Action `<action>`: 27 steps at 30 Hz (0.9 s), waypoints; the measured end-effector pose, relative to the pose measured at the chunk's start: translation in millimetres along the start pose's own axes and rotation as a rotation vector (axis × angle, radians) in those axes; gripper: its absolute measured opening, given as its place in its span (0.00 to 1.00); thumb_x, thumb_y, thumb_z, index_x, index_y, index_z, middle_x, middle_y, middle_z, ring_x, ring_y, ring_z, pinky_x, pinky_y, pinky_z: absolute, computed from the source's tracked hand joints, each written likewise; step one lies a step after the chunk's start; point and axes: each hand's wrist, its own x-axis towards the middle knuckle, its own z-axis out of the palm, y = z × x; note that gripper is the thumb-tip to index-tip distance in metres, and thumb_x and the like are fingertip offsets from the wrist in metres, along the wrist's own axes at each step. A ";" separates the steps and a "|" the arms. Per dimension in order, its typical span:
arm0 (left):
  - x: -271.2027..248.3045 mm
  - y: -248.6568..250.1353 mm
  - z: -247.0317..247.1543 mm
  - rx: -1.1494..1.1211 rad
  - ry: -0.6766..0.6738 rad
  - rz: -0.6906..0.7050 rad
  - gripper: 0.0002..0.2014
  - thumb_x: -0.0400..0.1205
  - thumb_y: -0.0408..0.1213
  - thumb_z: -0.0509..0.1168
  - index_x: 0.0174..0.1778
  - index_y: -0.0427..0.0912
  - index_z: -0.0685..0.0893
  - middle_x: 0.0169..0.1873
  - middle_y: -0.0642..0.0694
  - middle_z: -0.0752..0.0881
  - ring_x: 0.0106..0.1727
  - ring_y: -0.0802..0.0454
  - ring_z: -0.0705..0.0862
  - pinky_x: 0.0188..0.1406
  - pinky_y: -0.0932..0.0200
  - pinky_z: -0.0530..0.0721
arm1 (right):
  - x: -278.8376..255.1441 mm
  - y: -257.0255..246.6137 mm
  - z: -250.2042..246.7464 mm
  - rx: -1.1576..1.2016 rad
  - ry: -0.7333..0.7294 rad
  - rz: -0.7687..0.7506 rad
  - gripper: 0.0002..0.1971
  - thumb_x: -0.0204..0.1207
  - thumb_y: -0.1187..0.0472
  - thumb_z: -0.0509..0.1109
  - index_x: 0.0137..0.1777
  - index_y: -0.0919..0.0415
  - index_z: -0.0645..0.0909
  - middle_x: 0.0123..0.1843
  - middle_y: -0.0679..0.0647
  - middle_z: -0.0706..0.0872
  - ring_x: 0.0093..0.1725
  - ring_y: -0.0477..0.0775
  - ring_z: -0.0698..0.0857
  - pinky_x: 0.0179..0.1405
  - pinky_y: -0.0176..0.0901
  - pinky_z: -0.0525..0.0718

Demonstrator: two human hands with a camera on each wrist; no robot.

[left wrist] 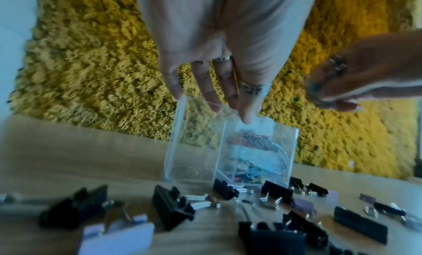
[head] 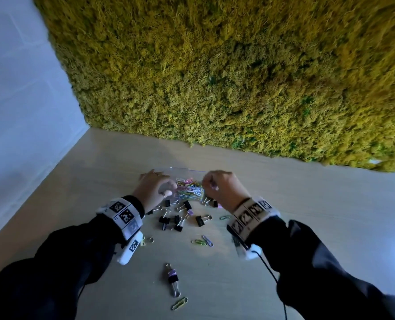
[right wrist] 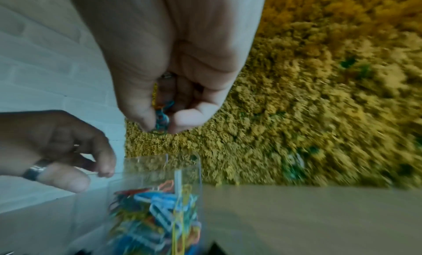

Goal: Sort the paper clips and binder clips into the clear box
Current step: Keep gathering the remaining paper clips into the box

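Head view is showing both hands reaching over a clear box point(head: 180, 172) sitting on the pale wooden bench point(head: 307, 204), close to a wall of yellow-green moss point(head: 238, 77). The right hand point(head: 223, 188) is hovering above the box with fingers curled, pinching a small bunch of paper clips point(right wrist: 161, 120) between thumb and fingertips. The left hand point(head: 153, 189) is lying against the box's left side, its fingers fairly straight and touching the rim, gripping nothing. One compartment of the box is holding a tangle of coloured clips point(head: 189, 189); in the left wrist view the neighbouring compartment point(left wrist: 194, 150) is looking empty. Black binder clips point(head: 175, 218) are lying scattered on the bench just in front of the box, between the two wrists. Nearer the person, a few loose paper clips point(head: 203, 241) are lying apart from a chained pair of binder clips point(head: 173, 279) and a green-yellow clip point(head: 180, 303)
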 end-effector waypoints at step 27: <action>-33.7 -24.4 -34.3 -0.286 -0.094 -0.082 0.23 0.75 0.24 0.67 0.50 0.62 0.83 0.58 0.52 0.84 0.59 0.59 0.78 0.67 0.61 0.73 | -72.9 9.4 90.9 -0.184 -0.360 0.224 0.11 0.78 0.66 0.59 0.56 0.63 0.79 0.60 0.62 0.80 0.60 0.60 0.79 0.58 0.47 0.77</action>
